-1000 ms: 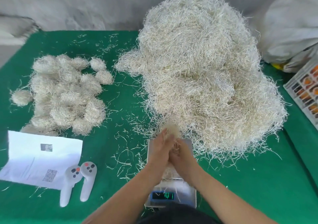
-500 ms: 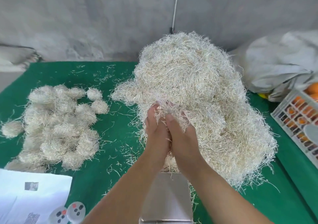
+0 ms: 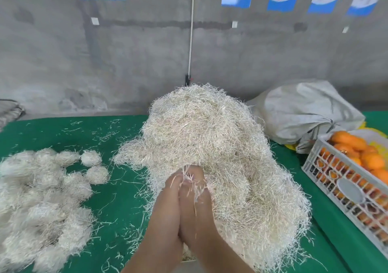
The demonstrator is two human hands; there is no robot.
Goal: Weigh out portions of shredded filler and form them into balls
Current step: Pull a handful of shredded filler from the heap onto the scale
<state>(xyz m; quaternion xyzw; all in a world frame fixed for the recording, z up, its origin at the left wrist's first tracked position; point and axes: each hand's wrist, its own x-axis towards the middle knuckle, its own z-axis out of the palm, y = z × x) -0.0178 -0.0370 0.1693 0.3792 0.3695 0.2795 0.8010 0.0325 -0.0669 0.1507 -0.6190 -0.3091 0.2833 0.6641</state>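
Note:
A big heap of pale shredded filler (image 3: 210, 138) lies on the green table (image 3: 63, 134). Several formed filler balls (image 3: 42, 188) are heaped at the left. My left hand (image 3: 165, 205) and my right hand (image 3: 197, 205) are pressed palm to palm in front of the heap. Between them they hold a small filler portion (image 3: 189, 177); its strands poke out at the fingertips and between the hands. Most of the portion is hidden inside the hands. A sliver of the metal scale plate (image 3: 189, 266) shows below my wrists.
A white plastic crate (image 3: 327, 144) of orange fruit stands at the right edge, with a grey sack (image 3: 304, 113) behind it. Loose strands litter the cloth between the balls and the heap. A concrete wall runs along the table's far side.
My joined hands have risen off the scale with the portion and moved up toward the heap. The view has tilted upward, so the paper, controllers and scale display have dropped out of sight.

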